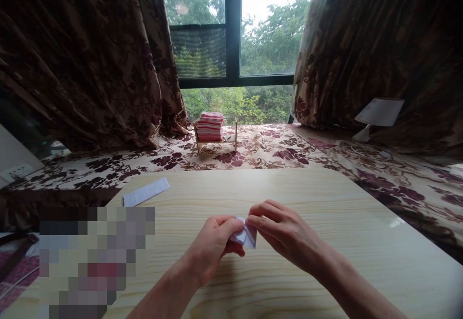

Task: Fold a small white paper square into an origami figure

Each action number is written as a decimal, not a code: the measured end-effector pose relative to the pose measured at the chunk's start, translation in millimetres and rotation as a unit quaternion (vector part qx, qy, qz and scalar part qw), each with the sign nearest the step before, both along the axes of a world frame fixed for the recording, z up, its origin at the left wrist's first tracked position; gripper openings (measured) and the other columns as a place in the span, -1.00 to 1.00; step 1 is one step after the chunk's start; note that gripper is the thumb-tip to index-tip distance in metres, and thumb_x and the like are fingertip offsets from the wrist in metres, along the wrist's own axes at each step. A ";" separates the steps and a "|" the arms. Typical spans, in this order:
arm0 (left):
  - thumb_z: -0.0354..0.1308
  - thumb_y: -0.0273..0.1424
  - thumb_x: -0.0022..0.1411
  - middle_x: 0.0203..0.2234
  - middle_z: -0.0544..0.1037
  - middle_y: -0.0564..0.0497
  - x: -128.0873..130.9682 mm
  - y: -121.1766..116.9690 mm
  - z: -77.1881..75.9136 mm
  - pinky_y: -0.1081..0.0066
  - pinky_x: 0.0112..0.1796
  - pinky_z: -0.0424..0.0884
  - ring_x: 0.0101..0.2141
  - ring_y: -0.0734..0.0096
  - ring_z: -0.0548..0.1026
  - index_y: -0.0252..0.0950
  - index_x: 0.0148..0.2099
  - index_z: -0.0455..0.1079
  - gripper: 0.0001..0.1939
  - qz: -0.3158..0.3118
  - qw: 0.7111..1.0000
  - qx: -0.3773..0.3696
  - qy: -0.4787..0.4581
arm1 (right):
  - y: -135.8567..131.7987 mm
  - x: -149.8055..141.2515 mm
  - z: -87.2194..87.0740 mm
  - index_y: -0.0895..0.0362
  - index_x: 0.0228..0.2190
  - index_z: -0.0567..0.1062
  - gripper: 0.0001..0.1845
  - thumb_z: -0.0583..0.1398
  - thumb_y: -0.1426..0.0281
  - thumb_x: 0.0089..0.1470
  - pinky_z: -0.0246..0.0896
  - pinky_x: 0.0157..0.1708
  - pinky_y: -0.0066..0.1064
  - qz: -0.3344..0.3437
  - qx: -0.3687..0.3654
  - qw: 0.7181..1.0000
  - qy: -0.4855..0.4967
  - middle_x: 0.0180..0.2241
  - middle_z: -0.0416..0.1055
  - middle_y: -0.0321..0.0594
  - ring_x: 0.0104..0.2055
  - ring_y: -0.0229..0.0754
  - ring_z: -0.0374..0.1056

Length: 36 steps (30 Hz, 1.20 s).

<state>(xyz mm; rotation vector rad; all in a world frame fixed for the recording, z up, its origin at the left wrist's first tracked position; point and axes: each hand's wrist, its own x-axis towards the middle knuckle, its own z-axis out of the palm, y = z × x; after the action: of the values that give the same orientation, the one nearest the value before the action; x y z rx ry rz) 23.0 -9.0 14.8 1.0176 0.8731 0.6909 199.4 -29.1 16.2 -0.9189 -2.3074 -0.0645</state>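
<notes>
A small piece of folded white paper point(249, 237) is held between both hands, above the middle of the wooden table point(296, 198). My left hand point(217, 237) is closed on its left side, the thumb pressing on top and fingers curled beneath. From the right, my right hand point(282, 225) pinches the paper's upper edge with thumb and forefinger. Creases and angled flaps show on the paper. Part of it is hidden behind my fingers.
A white printed strip of paper point(146, 192) lies at the table's far left. Beyond the table, a small wooden rack point(216, 141) carries folded red-and-white cloths point(210, 126) on the flowered window ledge. A white lamp point(379, 112) stands at right. Pixelation covers the lower left.
</notes>
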 end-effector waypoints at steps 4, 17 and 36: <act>0.12 -0.35 0.01 -0.60 0.37 0.04 2.4 -0.2 0.7 0.51 -0.51 0.29 -0.53 0.52 0.27 -0.38 -0.49 0.40 -0.82 0.013 0.998 0.035 0.040 | 0.4 0.3 -1.7 0.11 -0.26 0.45 -0.78 0.02 0.51 0.19 0.20 -0.39 -0.44 0.004 -0.028 0.999 0.042 -0.32 0.41 -0.16 -0.34 -0.24 0.26; 0.02 -0.33 0.12 -0.67 0.27 0.10 4.6 -1.7 -4.5 0.50 -0.54 0.12 -0.58 0.55 0.19 -0.36 -0.53 0.34 -0.74 0.092 0.956 0.232 0.156 | -1.0 -11.1 -4.9 0.14 -0.38 0.41 -0.94 0.12 0.47 0.09 0.25 -0.31 -0.36 -0.068 -0.134 0.966 0.212 -0.30 0.32 -0.17 -0.30 -0.22 0.28; 0.12 -0.33 0.08 -0.67 0.30 0.10 8.0 -5.0 -7.0 0.52 -0.54 0.11 -0.57 0.56 0.19 -0.38 -0.54 0.40 -0.75 0.026 0.965 0.218 0.145 | -2.7 -11.5 -7.8 0.15 -0.55 0.32 -0.79 0.06 0.47 0.12 0.15 -0.41 -0.42 -0.047 -0.217 0.944 0.244 -0.48 0.29 -0.26 -0.43 -0.27 0.23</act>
<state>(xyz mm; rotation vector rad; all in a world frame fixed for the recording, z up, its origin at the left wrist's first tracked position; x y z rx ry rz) 31.0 -14.1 7.7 1.5226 1.0285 0.8112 187.8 -31.8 8.5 -1.1113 -1.8358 0.5896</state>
